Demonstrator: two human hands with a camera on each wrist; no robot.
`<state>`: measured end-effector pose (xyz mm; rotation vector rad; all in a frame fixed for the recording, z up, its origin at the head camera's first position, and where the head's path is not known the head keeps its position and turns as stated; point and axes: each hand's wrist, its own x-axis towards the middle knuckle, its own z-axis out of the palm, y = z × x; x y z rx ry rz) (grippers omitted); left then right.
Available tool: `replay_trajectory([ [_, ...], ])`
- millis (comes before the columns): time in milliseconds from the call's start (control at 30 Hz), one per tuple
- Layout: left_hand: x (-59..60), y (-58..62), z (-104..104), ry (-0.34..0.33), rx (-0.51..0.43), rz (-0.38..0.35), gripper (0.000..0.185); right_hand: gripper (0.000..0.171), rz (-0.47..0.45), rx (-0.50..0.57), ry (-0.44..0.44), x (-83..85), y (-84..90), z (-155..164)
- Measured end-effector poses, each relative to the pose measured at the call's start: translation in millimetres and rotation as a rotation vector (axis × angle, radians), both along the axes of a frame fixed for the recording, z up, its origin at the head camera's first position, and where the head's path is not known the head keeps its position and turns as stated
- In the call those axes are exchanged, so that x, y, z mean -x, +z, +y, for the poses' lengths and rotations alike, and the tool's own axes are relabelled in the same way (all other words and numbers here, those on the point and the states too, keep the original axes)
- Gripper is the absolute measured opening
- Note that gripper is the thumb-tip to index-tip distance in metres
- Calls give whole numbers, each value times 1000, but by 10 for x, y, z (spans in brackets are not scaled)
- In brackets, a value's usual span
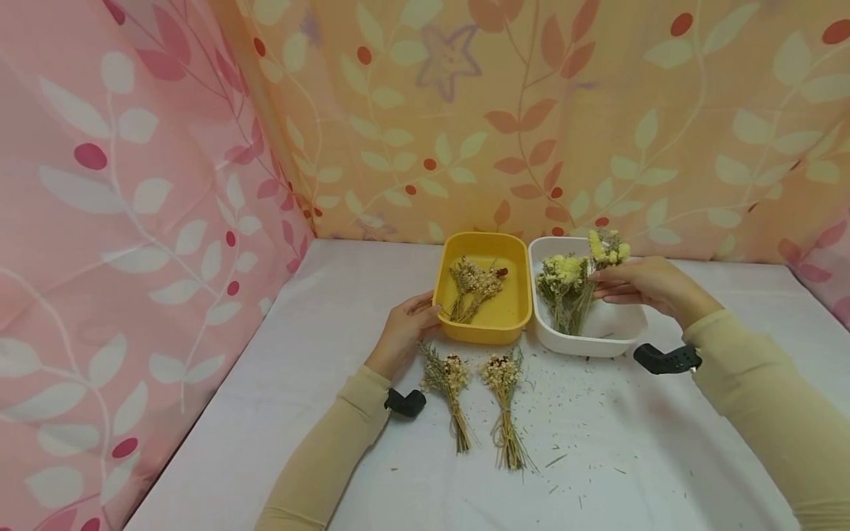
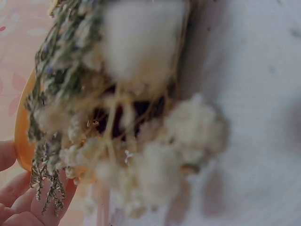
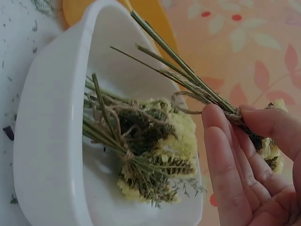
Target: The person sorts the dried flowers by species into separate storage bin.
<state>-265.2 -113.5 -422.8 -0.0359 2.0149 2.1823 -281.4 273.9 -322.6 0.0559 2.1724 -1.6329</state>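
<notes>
My right hand [image 1: 647, 284] pinches a twine-tied bunch of dried yellow flowers [image 1: 607, 251] between thumb and fingers, above the white box [image 1: 584, 344]. In the right wrist view its bare stems [image 3: 183, 77] point up and left, flower heads down. More tied yellow bunches [image 3: 155, 155] lie inside that box. At the left side of the yellow box [image 1: 483, 336], my left hand [image 1: 405, 324] touches the outer wall with relaxed fingers. Small bunches of dried cream flowers [image 1: 474, 284] lie in the yellow box.
Two tied bouquets, a left one [image 1: 454, 398] and a right one [image 1: 506, 409], lie on the white tablecloth [image 1: 584, 472] before the boxes. Plant crumbs scatter around them. The boxes stand side by side near a patterned orange curtain [image 1: 398, 147]; a pink one [image 1: 133, 243] hangs at left.
</notes>
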Motion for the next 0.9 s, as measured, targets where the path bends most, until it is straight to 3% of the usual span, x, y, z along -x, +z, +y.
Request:
replay_trajectory([
  [333, 2, -5, -8, 1, 14, -3, 50, 13, -8, -79, 1, 120, -168, 15],
  [900, -2, -3, 2, 4, 4, 3, 50, 13, -27, -131, -49, 139, -341, -146],
])
